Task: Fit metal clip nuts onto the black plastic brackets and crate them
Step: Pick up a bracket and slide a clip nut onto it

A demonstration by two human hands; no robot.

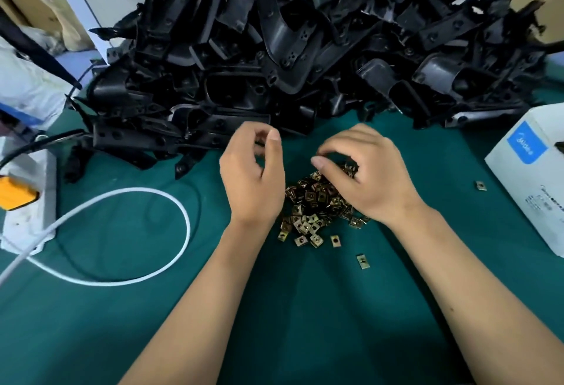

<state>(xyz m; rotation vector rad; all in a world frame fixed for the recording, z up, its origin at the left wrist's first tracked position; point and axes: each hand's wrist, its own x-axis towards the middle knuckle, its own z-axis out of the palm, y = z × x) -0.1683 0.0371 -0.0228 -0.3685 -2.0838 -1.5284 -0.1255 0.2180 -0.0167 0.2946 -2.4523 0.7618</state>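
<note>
A big heap of black plastic brackets (290,49) fills the back of the green table (305,308). In front of it lies a pile of small brass-coloured metal clip nuts (314,204). My right hand (369,177) is over the far right side of the pile, fingers curled down into the nuts and thumb alongside, gripping some. My left hand (253,177) hovers at the pile's left edge with fingers curled and thumb raised. What its palm holds is hidden. No crate is in view.
Loose nuts lie apart at the front (363,261) and far right (480,185). A white box with a blue label (531,171) stands right. A white cable (128,201) loops at left, beside a white power strip (30,201) with an orange plug.
</note>
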